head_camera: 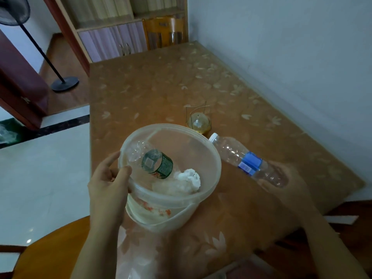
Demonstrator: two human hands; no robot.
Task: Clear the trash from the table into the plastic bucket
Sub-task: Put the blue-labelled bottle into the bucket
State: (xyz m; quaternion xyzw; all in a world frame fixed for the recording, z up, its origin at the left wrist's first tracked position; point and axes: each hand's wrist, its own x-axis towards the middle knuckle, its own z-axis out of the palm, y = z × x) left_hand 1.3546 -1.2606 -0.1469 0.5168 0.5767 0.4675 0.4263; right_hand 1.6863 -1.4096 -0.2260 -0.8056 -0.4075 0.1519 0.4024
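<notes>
Bucket [217, 168] rim pinched by our left hand [106, 184]; our right hand [290, 179], three o'clock, grips a bottle [249, 163], best dropped cap-first.

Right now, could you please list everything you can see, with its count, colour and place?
Table: one, brown floral cover, fills the middle of the view.
Bucket: one, translucent white, tilted over the table's near left part.
Green-label bottle: one, clear, inside the bucket.
Tissue: one wad, white, inside the bucket beside that bottle.
Blue-label bottle: one, clear with a white cap, just right of the bucket.
Jar: one, glass with yellow liquid, on the table behind the bucket.
Fan: one, black, on the floor at far left.
Cabinet: one, purple doors, beyond the table.
Left hand: grips the bucket's rim.
Right hand: holds the blue-label bottle's base.
</notes>
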